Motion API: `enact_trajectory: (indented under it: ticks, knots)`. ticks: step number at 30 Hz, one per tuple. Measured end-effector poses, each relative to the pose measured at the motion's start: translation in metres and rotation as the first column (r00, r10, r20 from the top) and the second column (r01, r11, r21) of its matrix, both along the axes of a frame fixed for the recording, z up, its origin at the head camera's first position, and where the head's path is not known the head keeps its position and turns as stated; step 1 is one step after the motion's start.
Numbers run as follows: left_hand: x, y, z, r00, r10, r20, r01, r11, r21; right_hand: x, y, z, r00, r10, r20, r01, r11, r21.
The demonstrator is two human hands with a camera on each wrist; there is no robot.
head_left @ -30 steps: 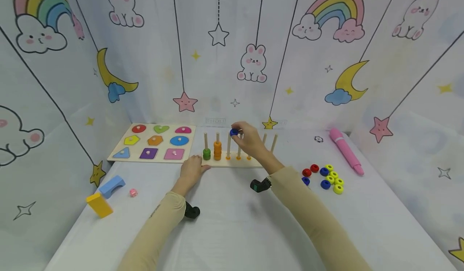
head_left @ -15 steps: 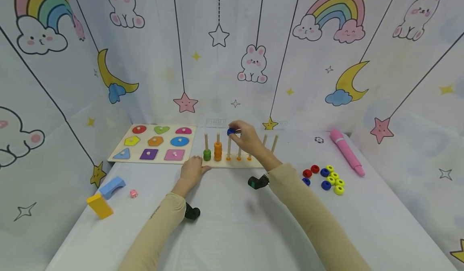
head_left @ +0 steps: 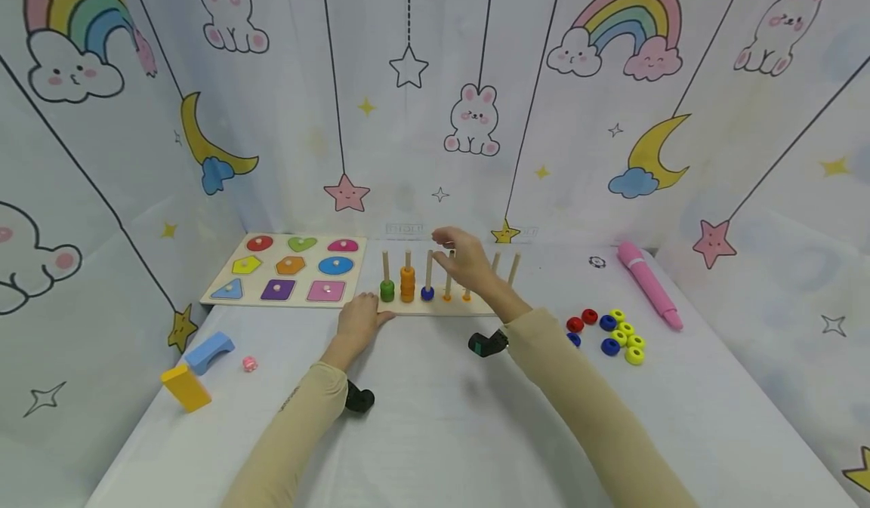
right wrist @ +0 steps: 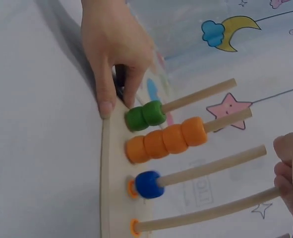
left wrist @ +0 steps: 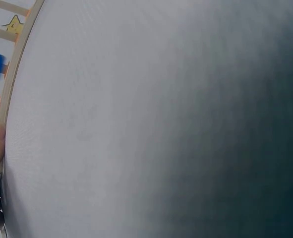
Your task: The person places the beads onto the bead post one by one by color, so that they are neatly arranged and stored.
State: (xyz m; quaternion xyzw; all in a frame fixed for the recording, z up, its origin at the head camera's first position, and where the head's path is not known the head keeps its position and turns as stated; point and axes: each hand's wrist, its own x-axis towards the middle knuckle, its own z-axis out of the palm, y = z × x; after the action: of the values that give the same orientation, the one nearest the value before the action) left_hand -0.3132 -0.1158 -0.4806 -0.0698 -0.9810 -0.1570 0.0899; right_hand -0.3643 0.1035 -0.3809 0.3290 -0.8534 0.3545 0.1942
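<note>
A wooden peg stacker (head_left: 442, 307) stands at the back middle of the table. My left hand (head_left: 359, 318) grips its left end, thumb at the front edge in the right wrist view. Two green beads (right wrist: 145, 115) fill the bottom of the first peg, and several orange beads (right wrist: 166, 140) are stacked on the second. Low on the third peg is a blue bead (right wrist: 149, 185), close over the orange ring at its foot. My right hand (head_left: 469, 260) holds nothing, its fingers loosely bent and apart near the top of the third and fourth pegs.
Loose red (head_left: 575, 324), blue (head_left: 610, 346) and yellow beads (head_left: 635, 355) lie at the right, near a pink marker-shaped toy (head_left: 649, 284). A shape puzzle board (head_left: 285, 275) lies at the back left. Blue (head_left: 209, 352) and yellow blocks (head_left: 186, 387) and a small pink ball (head_left: 250, 363) are nearer.
The blue bead has left my right fingers and dropped down the third peg. The right fingers have parted. My left hand stays in place on the stacker.
</note>
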Motion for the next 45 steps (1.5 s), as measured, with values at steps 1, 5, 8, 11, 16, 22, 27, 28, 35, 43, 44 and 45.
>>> enact_trajectory:
  ticks: [1,5,8,11,16,22,27,28,35,43,44,45]
  knots:
    - [0.000,0.000,0.000,1.000,0.000,-0.003,0.000,1.000,0.001,0.003,0.004,0.000,1.000,-0.007,-0.006,0.007,1.000,-0.029]
    - [0.001,0.001,0.002,1.000,-0.003,-0.006,0.003,1.000,0.000,0.016,0.026,-0.004,1.000,-0.013,-0.015,0.011,0.989,-0.149]
    - [0.001,0.001,0.001,1.000,-0.009,0.000,0.009,1.000,0.000,0.028,0.051,-0.016,1.000,-0.006,-0.026,0.001,0.980,-0.198]
    - [0.001,0.001,0.001,1.000,-0.011,0.009,0.011,1.000,0.001,0.040,0.080,-0.033,1.000,-0.019,-0.023,0.014,0.980,-0.198]
    - [0.001,0.000,0.002,1.000,-0.010,0.013,0.010,1.000,0.001,0.062,0.134,-0.060,0.993,-0.111,0.041,0.116,0.985,-0.126]
    - [0.001,0.000,0.002,1.000,-0.009,0.006,0.009,1.000,0.004,0.092,0.193,-0.082,0.958,-0.255,0.133,0.258,0.966,-0.006]
    - [0.001,0.000,0.002,1.000,-0.007,0.023,0.007,1.000,0.003,0.111,0.225,-0.092,0.938,-0.294,0.182,0.293,0.956,0.033]
    - [0.001,0.000,0.002,1.000,-0.008,0.026,0.008,1.000,0.003,0.114,0.230,-0.093,0.936,-0.294,0.191,0.293,0.955,0.037]
    - [0.000,-0.002,0.004,1.000,-0.003,0.023,0.004,1.000,-0.014,0.121,0.243,-0.101,0.951,-0.251,0.183,0.247,0.968,0.042]
    - [0.002,-0.001,0.003,1.000,-0.016,0.023,0.017,1.000,-0.016,0.111,0.232,-0.104,0.949,-0.268,0.168,0.255,0.962,0.096]
    - [0.002,0.000,0.003,1.000,-0.018,0.021,0.018,1.000,-0.014,0.110,0.229,-0.102,0.949,-0.267,0.171,0.253,0.963,0.098]
    - [0.002,0.000,0.003,1.000,-0.020,0.018,0.020,1.000,-0.014,0.108,0.226,-0.101,0.949,-0.261,0.175,0.247,0.964,0.095]
